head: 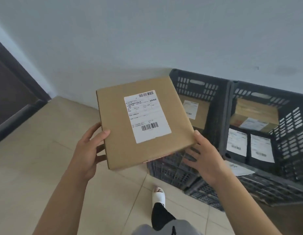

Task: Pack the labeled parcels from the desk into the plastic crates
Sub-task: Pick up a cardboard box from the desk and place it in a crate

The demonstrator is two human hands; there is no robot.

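Observation:
I hold a flat brown cardboard parcel [123, 133] with a white shipping label [147, 116] facing up, above the floor and the left crate's near corner. My left hand [87, 150] grips its left edge, thumb on top and fingers under it. My right hand [205, 156] holds the near right corner, thumb on the edge and fingers spread below. Two dark grey plastic crates stand side by side by the wall: the left crate [198, 85] holds a labelled brown parcel [198, 114], the right crate [293, 122] holds several labelled parcels.
Beige floor tiles [37, 158] lie to the left. A dark door frame [15, 92] stands at far left and a white wall [147, 39] behind the crates. My foot in a white slipper [158, 195] is just in front of the left crate.

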